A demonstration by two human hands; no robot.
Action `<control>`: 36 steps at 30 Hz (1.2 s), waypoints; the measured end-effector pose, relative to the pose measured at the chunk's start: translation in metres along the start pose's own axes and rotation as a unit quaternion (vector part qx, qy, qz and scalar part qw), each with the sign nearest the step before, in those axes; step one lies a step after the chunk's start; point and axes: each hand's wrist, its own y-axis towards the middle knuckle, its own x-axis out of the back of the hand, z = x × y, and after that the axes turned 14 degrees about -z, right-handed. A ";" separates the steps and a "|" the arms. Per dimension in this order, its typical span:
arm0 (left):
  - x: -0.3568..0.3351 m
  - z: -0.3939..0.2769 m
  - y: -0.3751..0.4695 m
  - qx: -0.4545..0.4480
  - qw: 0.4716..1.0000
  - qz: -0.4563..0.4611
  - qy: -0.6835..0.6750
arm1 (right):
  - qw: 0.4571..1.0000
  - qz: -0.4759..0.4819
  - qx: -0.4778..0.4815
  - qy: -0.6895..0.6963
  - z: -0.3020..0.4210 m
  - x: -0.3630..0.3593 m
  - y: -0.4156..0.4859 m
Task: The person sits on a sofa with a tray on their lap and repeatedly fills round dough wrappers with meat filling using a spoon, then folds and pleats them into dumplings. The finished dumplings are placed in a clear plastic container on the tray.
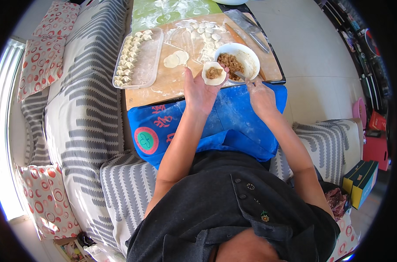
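Note:
My left hand is palm up over the near edge of the wooden board. On its fingers rests a round dumpling wrapper with a mound of minced filling in its middle. My right hand grips a metal utensil whose end dips into the white bowl. More brown minced filling lies along the bowl's left side. Two overlapping flat wrappers lie on the board, left of the bowl. Farther back, several small dough pieces sit in flour.
A clear plastic tray at the left holds rows of folded dumplings. At the board's right are a wooden rolling pin and a cleaver. A floured green mat lies beyond. A blue apron covers my lap.

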 end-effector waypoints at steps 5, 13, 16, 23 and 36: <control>-0.012 -0.006 -0.017 0.013 0.999 -0.002 0.033 | 0.967 -0.167 0.065 0.184 0.017 0.037 0.022; -0.025 -0.005 -0.036 0.047 0.996 0.027 0.067 | 0.898 -0.249 0.173 0.319 0.030 0.061 0.030; -0.030 -0.004 -0.042 0.047 0.994 0.024 0.100 | 0.895 -0.230 0.141 0.356 0.030 0.069 0.033; -0.039 -0.002 -0.060 -0.053 0.951 0.075 0.294 | 0.840 -0.136 -0.080 0.519 0.039 0.090 0.032; -0.051 -0.003 -0.067 -0.090 0.936 0.058 0.334 | 0.872 -0.157 -0.011 0.463 0.036 0.102 0.030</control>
